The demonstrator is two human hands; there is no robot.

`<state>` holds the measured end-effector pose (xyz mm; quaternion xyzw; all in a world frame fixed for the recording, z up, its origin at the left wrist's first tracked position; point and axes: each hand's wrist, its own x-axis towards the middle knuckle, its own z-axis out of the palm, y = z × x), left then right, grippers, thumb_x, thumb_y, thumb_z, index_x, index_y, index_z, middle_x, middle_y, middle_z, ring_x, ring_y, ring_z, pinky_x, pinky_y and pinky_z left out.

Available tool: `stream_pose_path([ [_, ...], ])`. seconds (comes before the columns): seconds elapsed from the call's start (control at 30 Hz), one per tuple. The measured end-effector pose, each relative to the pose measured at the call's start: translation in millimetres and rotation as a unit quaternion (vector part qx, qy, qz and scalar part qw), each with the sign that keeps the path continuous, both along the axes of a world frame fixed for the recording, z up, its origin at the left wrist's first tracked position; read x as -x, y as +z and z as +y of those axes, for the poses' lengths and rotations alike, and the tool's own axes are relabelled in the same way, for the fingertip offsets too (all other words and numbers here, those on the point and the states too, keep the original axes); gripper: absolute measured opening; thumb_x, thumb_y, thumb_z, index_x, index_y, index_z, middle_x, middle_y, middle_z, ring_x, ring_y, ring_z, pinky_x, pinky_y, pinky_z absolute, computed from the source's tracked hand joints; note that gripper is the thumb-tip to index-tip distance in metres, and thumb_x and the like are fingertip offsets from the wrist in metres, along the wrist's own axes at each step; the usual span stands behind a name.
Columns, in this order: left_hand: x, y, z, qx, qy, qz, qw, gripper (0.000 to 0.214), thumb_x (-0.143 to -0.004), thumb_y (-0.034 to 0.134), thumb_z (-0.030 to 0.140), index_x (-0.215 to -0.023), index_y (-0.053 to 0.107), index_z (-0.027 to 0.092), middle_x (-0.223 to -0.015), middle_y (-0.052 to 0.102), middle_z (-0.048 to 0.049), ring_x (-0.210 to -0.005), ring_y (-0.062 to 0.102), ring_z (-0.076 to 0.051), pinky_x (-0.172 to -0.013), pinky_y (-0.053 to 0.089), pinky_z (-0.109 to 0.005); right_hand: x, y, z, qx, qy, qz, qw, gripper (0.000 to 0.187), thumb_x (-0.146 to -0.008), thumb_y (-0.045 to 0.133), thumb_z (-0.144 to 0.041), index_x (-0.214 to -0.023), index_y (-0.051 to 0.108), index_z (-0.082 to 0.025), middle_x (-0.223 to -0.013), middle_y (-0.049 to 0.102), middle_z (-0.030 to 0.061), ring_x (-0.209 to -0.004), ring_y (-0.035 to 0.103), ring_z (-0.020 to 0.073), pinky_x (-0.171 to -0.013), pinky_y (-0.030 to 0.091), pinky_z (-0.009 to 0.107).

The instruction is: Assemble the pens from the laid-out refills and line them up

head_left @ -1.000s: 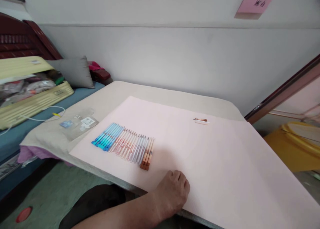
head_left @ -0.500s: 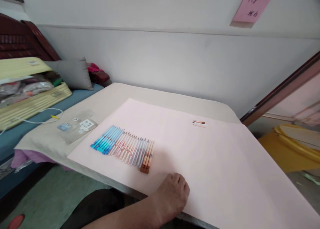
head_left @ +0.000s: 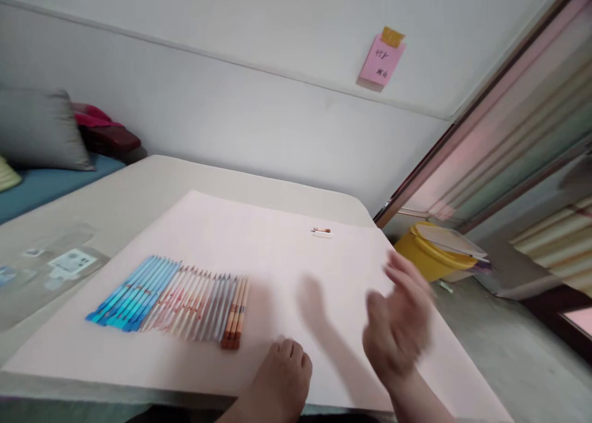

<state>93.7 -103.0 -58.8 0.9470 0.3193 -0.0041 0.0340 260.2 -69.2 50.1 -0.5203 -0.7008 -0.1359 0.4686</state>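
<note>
My left hand (head_left: 280,380) rests knuckles-up on the near edge of a large pale pink sheet (head_left: 277,256), fingers curled under, with nothing visible in it. My right hand (head_left: 400,321) hovers above the sheet's right part, smeared by motion, its fingers seeming spread. A tidy row of pencils (head_left: 171,299), blue, then pinkish, then grey, then orange-brown, lies left of my left hand. A small orange-tipped piece beside a short white stick (head_left: 321,232) lies far out on the sheet.
The sheet covers a beige table (head_left: 152,182). Clear plastic packets (head_left: 50,269) lie on the table at left. A grey pillow (head_left: 39,130) and red cloth sit on a blue bed behind. A yellow bin (head_left: 435,250) stands on the floor at right. A pink note (head_left: 382,59) hangs on the wall.
The camera has swung right and moved closer. My right hand has come into view above the sheet, moving fast. My left hand stays at the near edge.
</note>
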Motion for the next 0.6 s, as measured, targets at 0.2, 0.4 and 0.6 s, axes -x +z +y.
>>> stream_pose_path([
  [0.2,-7,-6.0,10,-0.008,-0.017,-0.018,1.000,0.031,-0.083,0.045,0.022,-0.108,0.057,0.008,-0.105,0.060,-0.0191,-0.092,0.056,-0.027,-0.077,0.042,-0.042,-72,-58.7,123,0.292,-0.128,-0.149,0.936,0.033,-0.090,0.037,-0.024,-0.121,0.046,-0.022,-0.124,0.052,0.0079,-0.117,0.043,0.0221,-0.094,0.038,0.039],
  [0.4,-18,-41.3,12,-0.069,-0.007,-0.058,0.996,0.026,-0.084,0.044,0.022,-0.102,0.060,0.012,-0.096,0.063,-0.0171,-0.087,0.057,-0.026,-0.070,0.043,-0.040,-105,-98.2,196,0.375,-0.148,-0.180,0.897,0.038,-0.083,0.047,-0.021,-0.121,0.048,-0.024,-0.124,0.051,0.0082,-0.114,0.043,0.0247,-0.084,0.039,0.037],
  [0.6,-23,-73.5,13,-0.150,-0.006,-0.112,0.982,0.021,-0.081,0.045,0.015,-0.096,0.061,0.012,-0.089,0.062,-0.0166,-0.075,0.054,-0.023,-0.056,0.038,-0.033,-110,-107.1,251,0.440,-0.129,-0.195,0.867,0.040,-0.079,0.051,-0.021,-0.119,0.052,-0.028,-0.127,0.050,0.0057,-0.117,0.039,0.0230,-0.082,0.036,0.032],
])
